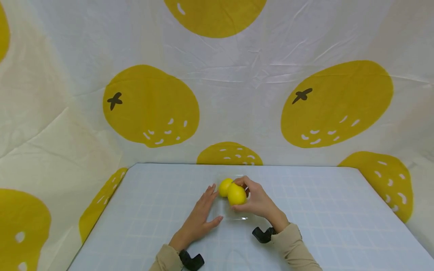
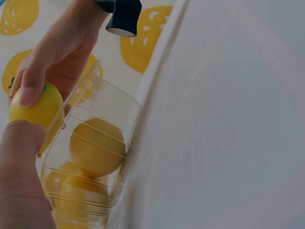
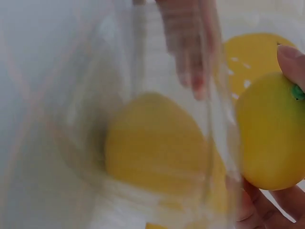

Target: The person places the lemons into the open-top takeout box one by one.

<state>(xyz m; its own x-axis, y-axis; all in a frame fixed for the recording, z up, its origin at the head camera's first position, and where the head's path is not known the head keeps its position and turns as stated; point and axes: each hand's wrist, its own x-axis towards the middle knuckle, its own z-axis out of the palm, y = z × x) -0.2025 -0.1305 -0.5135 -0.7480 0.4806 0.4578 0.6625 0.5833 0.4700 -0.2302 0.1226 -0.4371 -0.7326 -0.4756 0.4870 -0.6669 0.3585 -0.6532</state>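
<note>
My right hand [image 1: 259, 199] holds a yellow lemon [image 1: 237, 194] between thumb and fingers, over a clear plastic container [image 1: 234, 215]. A green stem end shows on this lemon [image 3: 271, 133] in the right wrist view. Another lemon [image 1: 224, 186] lies inside the container, toward its back left; through the clear wall it shows as a yellow lemon [image 2: 97, 147] in the left wrist view. At the container's left side is my left hand [image 1: 198, 216], its fingers extended and its thumb spread toward the front corner.
The container stands on a table [image 1: 152, 203] under a pale checked cloth. Behind it hangs a white curtain [image 1: 237, 101] printed with large yellow fruit. Each wrist wears a black camera mount [image 1: 262, 235] near the beige sleeve.
</note>
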